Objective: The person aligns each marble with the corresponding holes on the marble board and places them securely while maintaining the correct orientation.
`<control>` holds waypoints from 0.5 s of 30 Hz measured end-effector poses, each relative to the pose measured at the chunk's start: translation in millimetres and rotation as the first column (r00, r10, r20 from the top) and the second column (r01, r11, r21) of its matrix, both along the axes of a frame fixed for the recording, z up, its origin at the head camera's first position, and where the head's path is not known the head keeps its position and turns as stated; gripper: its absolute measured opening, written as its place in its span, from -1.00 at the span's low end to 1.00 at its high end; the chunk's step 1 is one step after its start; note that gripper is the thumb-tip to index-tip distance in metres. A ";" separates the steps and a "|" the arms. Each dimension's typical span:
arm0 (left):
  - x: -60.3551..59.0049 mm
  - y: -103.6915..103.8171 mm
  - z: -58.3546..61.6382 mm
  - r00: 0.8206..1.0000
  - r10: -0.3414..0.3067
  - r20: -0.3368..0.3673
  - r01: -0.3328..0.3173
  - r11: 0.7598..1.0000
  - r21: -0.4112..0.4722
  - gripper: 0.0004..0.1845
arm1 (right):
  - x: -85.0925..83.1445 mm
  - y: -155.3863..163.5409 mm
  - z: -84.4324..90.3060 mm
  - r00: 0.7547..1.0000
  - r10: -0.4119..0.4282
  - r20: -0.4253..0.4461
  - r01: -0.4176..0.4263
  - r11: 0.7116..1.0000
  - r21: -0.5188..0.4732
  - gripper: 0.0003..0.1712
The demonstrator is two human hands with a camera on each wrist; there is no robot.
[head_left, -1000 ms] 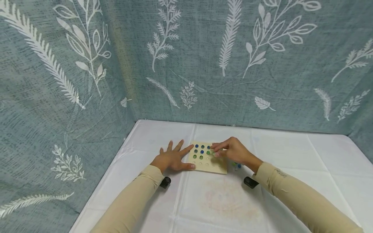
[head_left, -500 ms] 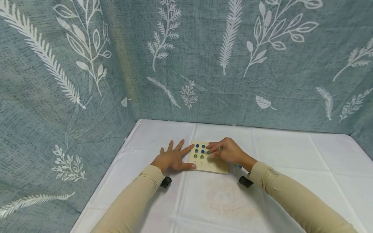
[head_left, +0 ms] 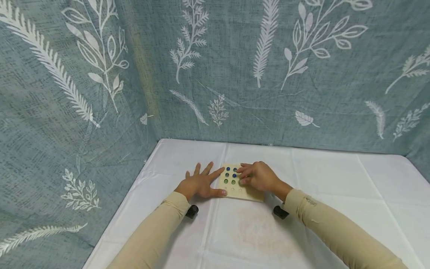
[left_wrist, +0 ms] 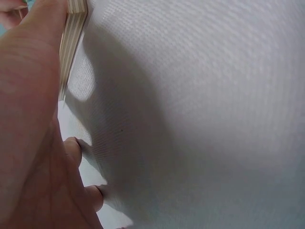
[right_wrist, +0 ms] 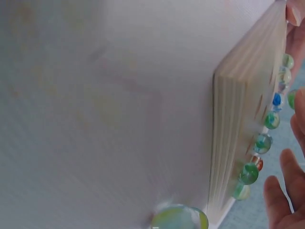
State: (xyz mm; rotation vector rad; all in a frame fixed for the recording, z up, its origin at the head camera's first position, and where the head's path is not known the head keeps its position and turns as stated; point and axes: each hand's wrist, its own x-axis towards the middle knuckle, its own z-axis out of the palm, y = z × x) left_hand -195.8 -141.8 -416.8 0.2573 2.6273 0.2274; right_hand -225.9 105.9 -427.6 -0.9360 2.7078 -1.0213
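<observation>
Here the stiff wooden peg board (head_left: 240, 185) lies flat on the white-clothed surface (head_left: 322, 179). The left hand (head_left: 198, 184), fingers spread, braces its edge; the right hand (head_left: 258, 176) curls over slippery glass marbles (head_left: 230, 175), seemingly pinching one, best taken fingertip-wise from above.

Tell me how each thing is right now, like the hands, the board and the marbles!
Left hand: flat on the tablecloth, fingers spread, touching the board's left edge.
Right hand: resting over the board, curled fingers at the marbles; any marble held is hidden.
Wooden board: lying flat, near holes empty.
Marbles: blue and green, seated in the board's far holes.
Loose marble: on the cloth beside the board.
White tablecloth: spread out, creased.
</observation>
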 end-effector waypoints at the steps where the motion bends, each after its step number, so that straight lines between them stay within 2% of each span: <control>1: 0.0 -0.1 0.6 1.000 -0.001 -0.001 0.001 1.000 -0.003 -0.01 | 0.6 -0.5 0.2 1.000 0.001 -0.005 -0.001 1.000 0.004 -0.84; 8: -2.2 -0.8 3.6 1.000 0.000 0.011 0.001 1.000 -0.012 -0.02 | 3.0 -2.5 1.9 0.996 0.022 -0.083 -0.018 0.999 0.049 -0.79; 15: -1.7 0.1 4.6 1.000 -0.013 0.013 0.014 1.000 -0.020 -0.01 | 0.7 5.1 12.1 0.999 -0.020 -0.039 0.021 1.000 0.009 -0.81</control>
